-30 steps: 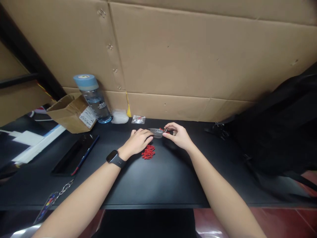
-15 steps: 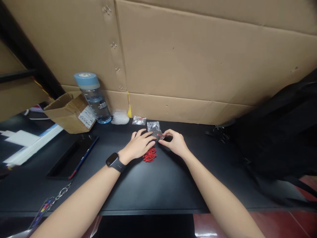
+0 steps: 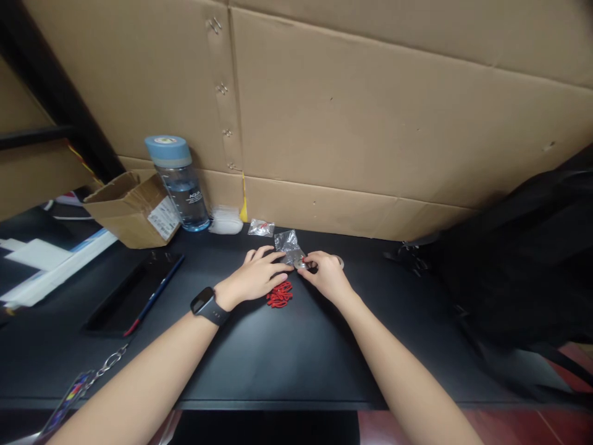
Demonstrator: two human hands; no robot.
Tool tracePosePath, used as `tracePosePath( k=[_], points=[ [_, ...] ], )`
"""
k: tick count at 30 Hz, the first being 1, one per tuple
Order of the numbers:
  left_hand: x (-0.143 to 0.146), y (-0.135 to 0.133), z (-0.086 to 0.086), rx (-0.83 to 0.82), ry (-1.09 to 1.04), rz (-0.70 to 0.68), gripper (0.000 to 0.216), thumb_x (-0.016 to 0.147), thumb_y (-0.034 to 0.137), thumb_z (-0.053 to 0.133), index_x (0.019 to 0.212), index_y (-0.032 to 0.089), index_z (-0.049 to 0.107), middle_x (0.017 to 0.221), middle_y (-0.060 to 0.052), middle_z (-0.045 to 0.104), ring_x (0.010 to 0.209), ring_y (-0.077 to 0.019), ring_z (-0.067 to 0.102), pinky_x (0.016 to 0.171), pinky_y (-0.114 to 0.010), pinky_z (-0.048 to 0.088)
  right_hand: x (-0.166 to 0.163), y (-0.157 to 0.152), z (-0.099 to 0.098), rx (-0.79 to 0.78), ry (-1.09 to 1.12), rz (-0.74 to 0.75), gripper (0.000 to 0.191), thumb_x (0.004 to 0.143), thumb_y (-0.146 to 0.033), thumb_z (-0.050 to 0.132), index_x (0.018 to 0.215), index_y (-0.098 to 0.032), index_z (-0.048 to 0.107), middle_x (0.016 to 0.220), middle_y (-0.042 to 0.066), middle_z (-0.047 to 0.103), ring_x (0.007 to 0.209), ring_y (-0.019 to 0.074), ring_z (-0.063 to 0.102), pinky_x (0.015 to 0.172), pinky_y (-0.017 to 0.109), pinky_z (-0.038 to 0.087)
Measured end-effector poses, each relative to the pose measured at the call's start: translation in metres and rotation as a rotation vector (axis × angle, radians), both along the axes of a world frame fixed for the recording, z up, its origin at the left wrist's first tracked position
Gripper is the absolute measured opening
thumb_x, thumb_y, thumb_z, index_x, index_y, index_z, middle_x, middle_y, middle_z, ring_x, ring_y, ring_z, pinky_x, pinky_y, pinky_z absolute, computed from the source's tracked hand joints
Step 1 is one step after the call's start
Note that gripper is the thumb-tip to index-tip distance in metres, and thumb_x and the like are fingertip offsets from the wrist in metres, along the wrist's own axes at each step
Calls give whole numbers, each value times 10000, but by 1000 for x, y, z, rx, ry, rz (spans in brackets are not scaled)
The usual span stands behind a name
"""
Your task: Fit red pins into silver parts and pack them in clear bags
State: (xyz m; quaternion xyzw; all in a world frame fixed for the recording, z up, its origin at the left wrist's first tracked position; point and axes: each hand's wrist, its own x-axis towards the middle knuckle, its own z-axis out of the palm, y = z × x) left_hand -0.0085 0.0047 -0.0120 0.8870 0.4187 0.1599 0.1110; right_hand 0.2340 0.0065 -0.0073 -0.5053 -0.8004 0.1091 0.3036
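**Cardboard Wall Behind a Black Desk**

A cardboard wall (image 3: pixel 370 111) of large brown sheets fills the upper half of the view. Left of centre, a vertical seam (image 3: pixel 225 93) is fixed with metal staples. A horizontal crease runs low across the sheets, just above the desk. The desk (image 3: pixel 278 358) is matt black and butts against the cardboard, and its front edge crosses the bottom of the view. At upper left a black beam (image 3: pixel 50 93) slants down toward the desk, with a dark shelf edge (image 3: pixel 32 137) beside it. Reddish-brown floor tiles (image 3: pixel 509 426) show below the desk at lower right. The light is soft and even, leaving a faint sheen on the desktop.
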Motion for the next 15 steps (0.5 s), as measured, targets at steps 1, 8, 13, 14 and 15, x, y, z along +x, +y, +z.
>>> tracePosePath(
  k=[1,8,13,14,15],
  points=[
    [0,0,0,4,4,0,357,1026,456,449,1332,465,634,1541,-8,503,1427,-391,311,1081,-601,275,1,-1,1,2,-1,20,127,778,-192,761,905,-197,756,952,75,756,787,202,690,773,313,519],
    [0,1,0,-2,19,2,334,1013,466,482,1292,475,666,1548,-6,495,1440,-393,295,1086,-613,268,-4,-4,-1,-20,-6,82,156,843,-96,674,929,-175,778,945,86,737,795,197,678,768,312,534],
    [1,0,3,-33,3,-22,330,1004,483,502,1287,478,672,1559,21,486,1440,-390,293,1110,-616,250,-13,0,-1,76,-118,21,112,899,-171,704,942,-221,796,1011,64,712,896,209,640,811,334,485],
    [2,-1,5,-41,8,-15,332,1009,488,488,1285,480,673,1559,28,487,1442,-385,295,1115,-612,251,-14,2,0,103,-168,-13,98,899,-194,717,922,-238,801,1010,57,709,909,219,621,799,346,464],
    [3,-2,7,-49,15,-5,337,1016,494,468,1284,483,673,1556,32,490,1444,-380,297,1119,-610,253,-15,4,1,128,-216,-50,84,896,-217,729,894,-252,806,1002,52,706,915,229,600,781,357,441]
  ],
)
